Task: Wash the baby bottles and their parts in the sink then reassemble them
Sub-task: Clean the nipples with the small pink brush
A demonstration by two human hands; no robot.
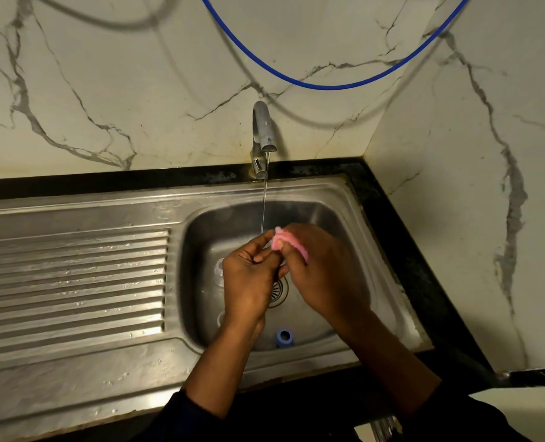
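Over the steel sink basin (328, 218) both my hands meet under a thin stream of water from the tap (262, 135). My right hand (325, 269) grips a pink scrub pad (285, 242). My left hand (248, 279) has its fingers curled and pinches something small against the pad; what it is stays hidden by the fingers. A clear bottle part (219, 272) lies in the basin left of my left hand, and a second clear piece (221, 318) shows beside my left wrist. A blue bottle ring (284, 338) stands near the basin's front wall.
A ribbed steel draining board (70, 282) stretches to the left of the basin. The drain strainer (279, 291) lies under my hands. A blue hose (328, 86) hangs across the marble wall. A black counter edge (424, 266) borders the sink on the right.
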